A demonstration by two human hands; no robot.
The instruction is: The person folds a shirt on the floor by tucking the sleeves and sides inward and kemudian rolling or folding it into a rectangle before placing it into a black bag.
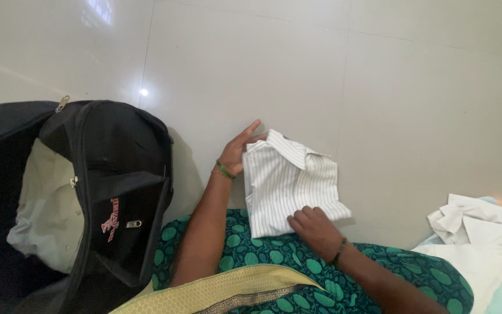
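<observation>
Several large glossy pale tiles make up the floor [413,99], mirroring a bright light spot. An open black travel bag [111,192] lies left, a heap of white clothes [477,232] right. Between them a folded striped shirt [289,183] rests half on the lap; the left hand [240,152] lies flat on its collar edge, fingers spread, while the right hand [315,227] presses its lower edge with fingers curled.

A home, by the look of it: a glossy pale tiled floor [344,75] serves as the work surface, with an open black travel bag [111,192], a folded striped shirt [289,183] and a heap of pale clothes [483,244] lying on it.
</observation>
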